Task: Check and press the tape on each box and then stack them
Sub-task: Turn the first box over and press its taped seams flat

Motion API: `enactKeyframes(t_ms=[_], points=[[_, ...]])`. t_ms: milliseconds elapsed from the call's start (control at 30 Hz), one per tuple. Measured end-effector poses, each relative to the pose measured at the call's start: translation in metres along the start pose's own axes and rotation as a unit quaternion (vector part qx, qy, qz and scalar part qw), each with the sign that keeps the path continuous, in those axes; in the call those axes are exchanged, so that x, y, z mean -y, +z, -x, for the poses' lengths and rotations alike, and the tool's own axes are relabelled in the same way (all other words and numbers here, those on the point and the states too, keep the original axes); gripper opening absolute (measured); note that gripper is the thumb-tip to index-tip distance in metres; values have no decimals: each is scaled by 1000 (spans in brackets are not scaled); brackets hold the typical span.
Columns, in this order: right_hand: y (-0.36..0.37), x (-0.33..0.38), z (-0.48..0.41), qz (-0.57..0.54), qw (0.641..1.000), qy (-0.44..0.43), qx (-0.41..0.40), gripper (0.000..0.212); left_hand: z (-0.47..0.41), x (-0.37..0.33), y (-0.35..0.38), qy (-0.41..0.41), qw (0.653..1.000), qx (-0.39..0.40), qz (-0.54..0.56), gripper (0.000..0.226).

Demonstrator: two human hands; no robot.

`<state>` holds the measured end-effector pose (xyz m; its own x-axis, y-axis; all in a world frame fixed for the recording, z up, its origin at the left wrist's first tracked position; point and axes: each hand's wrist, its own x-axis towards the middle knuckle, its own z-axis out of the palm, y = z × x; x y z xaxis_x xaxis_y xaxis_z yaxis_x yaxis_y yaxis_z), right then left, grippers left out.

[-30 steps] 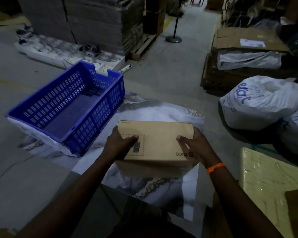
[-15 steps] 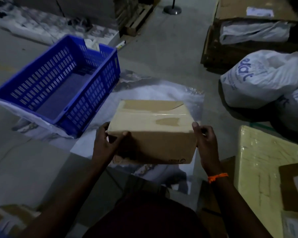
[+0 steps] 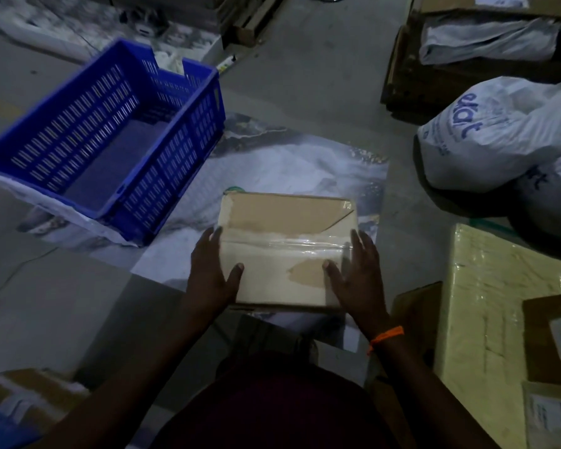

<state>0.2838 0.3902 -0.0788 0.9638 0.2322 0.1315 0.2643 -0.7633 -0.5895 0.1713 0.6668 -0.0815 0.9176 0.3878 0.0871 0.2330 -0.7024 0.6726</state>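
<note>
Flanking the taped box [image 3: 285,222], both hands [image 3: 209,277] [image 3: 358,277]; sack [image 3: 506,147] perhaps "ekart".

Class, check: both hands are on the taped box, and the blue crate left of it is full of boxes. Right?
No: the head view shows the blue crate empty. The left hand and right hand are indeed on the taped box.

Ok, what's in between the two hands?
The cardboard box, with a shiny tape strip across its top, lies between the left hand and the right hand, in the head view.
</note>
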Motion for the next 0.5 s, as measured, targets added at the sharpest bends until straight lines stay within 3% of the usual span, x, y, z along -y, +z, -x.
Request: enactKeyframes(t_ms=[133, 267, 500], points=[[25, 26, -32, 96, 989, -67, 91, 86, -38, -18, 16, 107, 973, 93, -183, 72], [45, 32, -47, 149, 976, -73, 142, 89, -63, -23, 31, 147, 948, 167, -226, 77], [47, 23, -49, 162, 969, -82, 165, 83, -67, -13, 44, 155, 942, 163, -250, 72]])
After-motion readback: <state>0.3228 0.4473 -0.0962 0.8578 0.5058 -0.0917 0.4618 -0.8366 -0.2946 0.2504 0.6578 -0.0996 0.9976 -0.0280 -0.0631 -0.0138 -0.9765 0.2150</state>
